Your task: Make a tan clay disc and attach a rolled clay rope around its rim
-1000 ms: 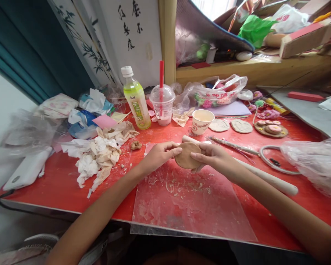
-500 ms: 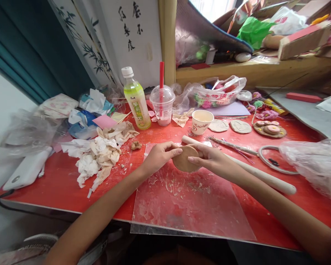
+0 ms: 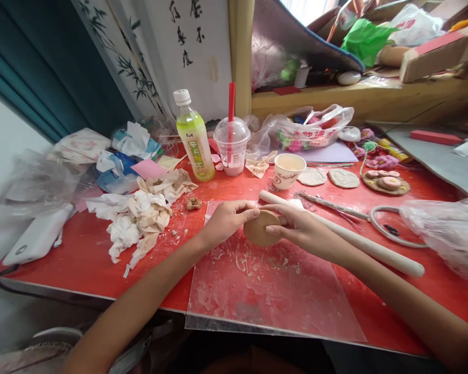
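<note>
A flat round clay disc (image 3: 260, 228), tan and smooth, is held up between both hands. My left hand (image 3: 231, 221) pinches its upper left edge, thumb in front and fingers behind. On the other side, my right hand (image 3: 296, 226) grips the right edge with the thumb across its face. Below the disc lies a clear plastic sheet (image 3: 265, 301) smeared with clay crumbs. Just behind the hands, a long pale rolling pin (image 3: 359, 241) rests at a slant, its middle part hidden by my right hand.
A paper cup (image 3: 288, 171), a lidded cup with red straw (image 3: 232, 148) and a green drink bottle (image 3: 195, 143) stand behind. Two flat clay pieces (image 3: 343, 178) and a decorated clay piece (image 3: 386, 183) lie right. Crumpled tissues (image 3: 140, 218) and a white power bank (image 3: 37, 239) are left.
The view has shifted slightly. Both hands still hold the clay disc in nearly the same place, with its face turned a little.
</note>
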Tool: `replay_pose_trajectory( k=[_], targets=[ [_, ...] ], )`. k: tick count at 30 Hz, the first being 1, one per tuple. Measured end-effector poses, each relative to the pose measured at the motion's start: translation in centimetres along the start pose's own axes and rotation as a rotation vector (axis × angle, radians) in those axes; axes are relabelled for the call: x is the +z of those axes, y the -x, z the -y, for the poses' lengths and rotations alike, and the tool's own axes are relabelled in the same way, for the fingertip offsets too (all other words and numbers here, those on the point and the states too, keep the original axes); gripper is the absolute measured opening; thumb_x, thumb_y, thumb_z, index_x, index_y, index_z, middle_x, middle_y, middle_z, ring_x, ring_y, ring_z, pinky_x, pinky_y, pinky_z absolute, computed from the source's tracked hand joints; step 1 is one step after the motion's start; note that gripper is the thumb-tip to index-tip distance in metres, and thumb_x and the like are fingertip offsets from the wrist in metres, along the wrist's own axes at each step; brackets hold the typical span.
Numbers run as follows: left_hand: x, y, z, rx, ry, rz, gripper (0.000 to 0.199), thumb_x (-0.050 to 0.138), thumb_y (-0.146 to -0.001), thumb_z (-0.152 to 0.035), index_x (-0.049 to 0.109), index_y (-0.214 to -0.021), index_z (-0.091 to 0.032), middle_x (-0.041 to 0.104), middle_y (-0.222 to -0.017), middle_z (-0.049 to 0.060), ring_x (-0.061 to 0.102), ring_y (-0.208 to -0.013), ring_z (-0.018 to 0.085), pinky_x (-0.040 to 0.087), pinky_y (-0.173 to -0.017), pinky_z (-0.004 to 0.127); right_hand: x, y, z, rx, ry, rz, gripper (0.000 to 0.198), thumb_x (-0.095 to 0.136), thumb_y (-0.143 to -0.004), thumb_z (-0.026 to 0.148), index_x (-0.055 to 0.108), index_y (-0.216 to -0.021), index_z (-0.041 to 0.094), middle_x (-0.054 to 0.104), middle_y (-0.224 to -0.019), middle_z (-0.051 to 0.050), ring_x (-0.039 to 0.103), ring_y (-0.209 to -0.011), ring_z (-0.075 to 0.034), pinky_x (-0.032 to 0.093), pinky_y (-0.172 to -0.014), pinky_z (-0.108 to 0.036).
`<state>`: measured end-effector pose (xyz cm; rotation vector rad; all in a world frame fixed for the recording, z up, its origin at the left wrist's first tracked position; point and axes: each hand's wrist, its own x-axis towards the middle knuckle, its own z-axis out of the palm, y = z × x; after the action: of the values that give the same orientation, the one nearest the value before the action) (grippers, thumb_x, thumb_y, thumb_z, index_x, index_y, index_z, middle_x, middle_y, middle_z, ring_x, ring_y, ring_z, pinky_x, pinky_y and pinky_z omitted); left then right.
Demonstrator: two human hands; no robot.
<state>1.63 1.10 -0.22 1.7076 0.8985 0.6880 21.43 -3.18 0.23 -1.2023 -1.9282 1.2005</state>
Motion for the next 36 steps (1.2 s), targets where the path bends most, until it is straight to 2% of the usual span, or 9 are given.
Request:
replay_pose_trajectory(
  k=[6, 10, 13, 16, 20, 24, 30, 34, 36],
  targets=[
    [0.1, -0.2, -0.2, -0.006, 0.031, 0.068, 0.029, 0.057, -0.084, -0.040, 0.068, -0.099, -0.019, 0.069, -0.102, 0.004, 0.059, -0.095, 0.017, 0.042, -0.080, 0.025, 0.2, -0.2, -1.0, 0.039, -0.069, -0.079, 0.045, 0.057, -0.085, 0.038, 0.051, -0.127, 0.024, 0.062, -0.117, -0.007, 0.061, -0.103, -0.026, 0.051, -0.087, -0.043],
    [0.4, -0.1, 0.1, -0.038, 0.027, -0.025, 0.023, 0.059, -0.082, -0.035, 0.069, -0.089, -0.016, 0.069, -0.091, 0.003, 0.059, -0.083, 0.015, 0.041, -0.075, 0.025, 0.3, -0.4, -1.6, 0.081, -0.148, -0.168, 0.057, 0.062, -0.082, 0.040, 0.044, -0.134, 0.024, 0.058, -0.127, -0.008, 0.059, -0.109, -0.025, 0.048, -0.094, -0.043],
    [0.5, -0.1, 0.4, -0.051, 0.117, -0.138, 0.024, 0.060, -0.081, -0.035, 0.068, -0.088, -0.014, 0.067, -0.084, 0.003, 0.056, -0.079, 0.014, 0.041, -0.074, 0.025, 0.4, -0.5, -1.4, 0.085, -0.241, -0.082, 0.050, 0.063, -0.080, 0.044, 0.054, -0.123, 0.020, 0.063, -0.120, -0.008, 0.060, -0.107, -0.026, 0.049, -0.091, -0.043],
    [0.4, -0.1, 0.2, -0.052, 0.211, -0.159, 0.025, 0.061, -0.081, -0.036, 0.067, -0.090, -0.013, 0.067, -0.086, 0.003, 0.056, -0.080, 0.013, 0.041, -0.076, 0.025, 0.5, -0.4, -1.1, 0.113, -0.196, -0.033, 0.036, 0.063, -0.080, 0.045, 0.065, -0.105, 0.019, 0.067, -0.109, -0.008, 0.061, -0.102, -0.027, 0.048, -0.089, -0.043],
    [0.2, -0.1, -0.7, -0.101, 0.239, -0.044, 0.029, 0.068, -0.074, -0.030, 0.065, -0.098, -0.014, 0.066, -0.096, 0.004, 0.058, -0.087, 0.014, 0.042, -0.079, 0.026, 0.2, -0.2, -0.9, 0.118, -0.197, -0.209, 0.030, 0.061, -0.081, 0.045, 0.067, -0.094, 0.018, 0.069, -0.095, -0.006, 0.063, -0.089, -0.023, 0.050, -0.078, -0.036],
    [0.6, 0.0, -0.7, -0.128, 0.194, -0.001, 0.025, 0.071, -0.070, -0.030, 0.062, -0.087, -0.013, 0.063, -0.084, 0.001, 0.057, -0.078, 0.013, 0.042, -0.071, 0.024, 0.2, -0.2, -0.6, 0.091, -0.249, -0.356, 0.030, 0.061, -0.081, 0.045, 0.067, -0.090, 0.018, 0.069, -0.093, -0.006, 0.063, -0.088, -0.021, 0.049, -0.075, -0.032],
    [0.9, -0.1, 0.1, -0.093, 0.223, -0.068, 0.028, 0.071, -0.071, -0.034, 0.056, -0.084, -0.014, 0.060, -0.081, -0.001, 0.055, -0.076, 0.011, 0.043, -0.073, 0.024, 0.9, -0.2, -0.9, 0.081, -0.382, -0.162, 0.038, 0.063, -0.080, 0.043, 0.063, -0.111, 0.020, 0.068, -0.108, -0.006, 0.064, -0.095, -0.022, 0.050, -0.083, -0.035],
    [0.5, -0.1, -0.1, -0.097, 0.126, 0.011, 0.031, 0.070, -0.072, -0.038, 0.057, -0.089, -0.015, 0.060, -0.084, 0.000, 0.055, -0.078, 0.012, 0.042, -0.070, 0.024, 0.8, -0.1, -1.4, 0.098, -0.208, -0.168, 0.032, 0.059, -0.082, 0.045, 0.067, -0.095, 0.017, 0.069, -0.092, -0.007, 0.064, -0.081, -0.021, 0.051, -0.072, -0.036],
    [0.4, -0.1, -0.1, -0.069, 0.071, -0.003, 0.027, 0.065, -0.077, -0.039, 0.059, -0.086, -0.015, 0.059, -0.081, 0.000, 0.054, -0.075, 0.012, 0.040, -0.069, 0.024, 0.8, -0.1, -1.4, 0.114, -0.115, -0.181, 0.029, 0.060, -0.081, 0.046, 0.066, -0.085, 0.017, 0.068, -0.081, -0.006, 0.063, -0.074, -0.021, 0.049, -0.065, -0.035]
  ],
)
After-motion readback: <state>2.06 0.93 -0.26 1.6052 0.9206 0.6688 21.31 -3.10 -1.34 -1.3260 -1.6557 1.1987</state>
